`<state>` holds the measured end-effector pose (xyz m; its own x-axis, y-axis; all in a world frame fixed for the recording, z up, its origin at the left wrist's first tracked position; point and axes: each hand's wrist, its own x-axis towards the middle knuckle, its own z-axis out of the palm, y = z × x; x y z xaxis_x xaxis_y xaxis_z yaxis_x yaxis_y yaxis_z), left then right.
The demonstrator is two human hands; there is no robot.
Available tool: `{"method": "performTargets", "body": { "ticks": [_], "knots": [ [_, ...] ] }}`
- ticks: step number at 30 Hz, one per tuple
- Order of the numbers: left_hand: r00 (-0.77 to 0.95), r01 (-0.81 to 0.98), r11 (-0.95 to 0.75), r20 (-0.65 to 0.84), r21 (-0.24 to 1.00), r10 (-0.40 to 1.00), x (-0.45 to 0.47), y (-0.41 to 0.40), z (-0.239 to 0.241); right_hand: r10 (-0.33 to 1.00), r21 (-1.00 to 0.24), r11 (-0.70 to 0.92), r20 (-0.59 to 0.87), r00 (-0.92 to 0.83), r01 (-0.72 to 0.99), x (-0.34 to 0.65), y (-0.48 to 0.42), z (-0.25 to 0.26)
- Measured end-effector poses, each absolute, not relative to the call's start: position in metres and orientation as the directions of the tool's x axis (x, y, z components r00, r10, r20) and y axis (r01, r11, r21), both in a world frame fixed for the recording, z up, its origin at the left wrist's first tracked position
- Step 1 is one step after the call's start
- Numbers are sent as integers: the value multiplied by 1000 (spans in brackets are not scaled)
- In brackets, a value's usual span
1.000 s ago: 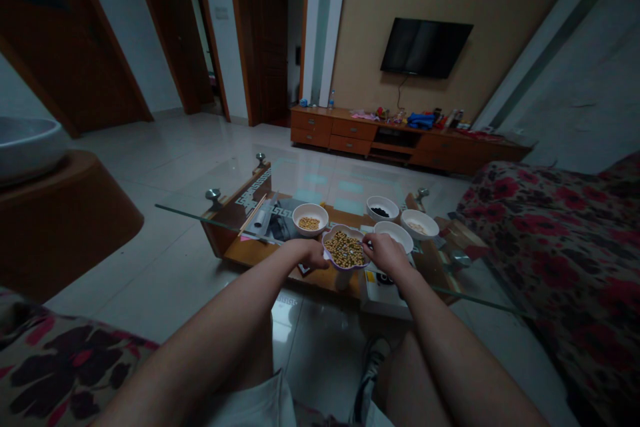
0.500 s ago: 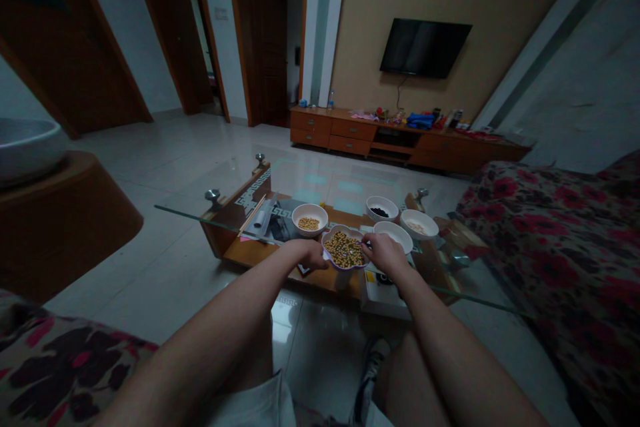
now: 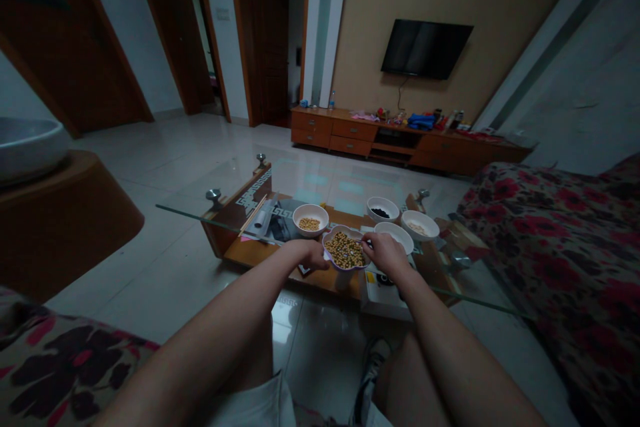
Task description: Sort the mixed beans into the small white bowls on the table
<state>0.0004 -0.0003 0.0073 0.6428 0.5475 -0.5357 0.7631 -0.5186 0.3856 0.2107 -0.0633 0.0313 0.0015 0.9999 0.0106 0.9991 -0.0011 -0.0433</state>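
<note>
A scalloped bowl [image 3: 345, 267] with a pale purple rim is full of mixed beans [image 3: 344, 248], mostly yellow with darker green ones among them. My left hand [image 3: 314, 255] is closed on the left side of this bowl. At its right rim, my right hand [image 3: 387, 250] has its fingers curled and pinched together, the tips over the edge of the beans. What those fingertips hold, if anything, is too small and dark to make out. Just behind my left hand stands a white bowl of yellow beans [image 3: 310, 222]. Another white bowl [image 3: 395, 237] sits right behind my right hand.
On the glass table [image 3: 200, 213] also stand a bowl with black beans [image 3: 381, 212] and one with pale beans [image 3: 417, 227]. Chopsticks [image 3: 253, 215] lie at the left. A white box [image 3: 383, 300] is under the glass. A flowered sofa [image 3: 545, 247] is at the right.
</note>
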Motion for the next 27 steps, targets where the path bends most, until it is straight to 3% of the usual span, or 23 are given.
{"method": "performTargets", "body": {
  "ticks": [12,19,27],
  "knots": [
    [638,767,-512,-543,386,546,1,-4,12,987,-131,26,160,-5,991,182,-55,34],
    [642,767,-459,-558,449,527,-1,0,-1,979,-199,108,190,-70,974,143,-42,31],
    [630,775,-473,-572,420,525,-2,-2,6,978,-271,77,209,-19,960,132,-36,27]
  ]
}}
